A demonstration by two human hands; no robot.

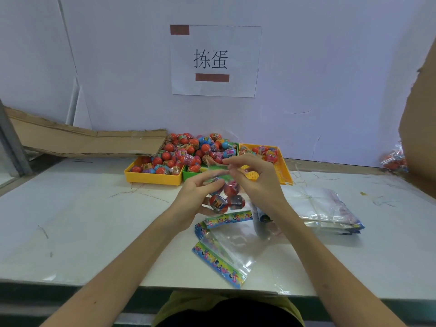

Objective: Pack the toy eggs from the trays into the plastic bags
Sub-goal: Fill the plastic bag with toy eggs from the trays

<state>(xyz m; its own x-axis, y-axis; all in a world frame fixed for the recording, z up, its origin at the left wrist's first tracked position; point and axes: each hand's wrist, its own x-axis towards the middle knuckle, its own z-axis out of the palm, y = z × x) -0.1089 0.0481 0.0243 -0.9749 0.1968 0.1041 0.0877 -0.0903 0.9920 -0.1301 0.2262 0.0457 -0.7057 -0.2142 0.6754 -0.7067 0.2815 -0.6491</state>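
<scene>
Eggs (224, 197) fill the bag (220, 182) pinched between my left hand (198, 197) and right hand (254, 178); closing its mouth seems next, needing steady fingertips.

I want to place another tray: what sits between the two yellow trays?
A green tray heaped with toy eggs sits between the left yellow tray and the right one, in the head view.
</scene>
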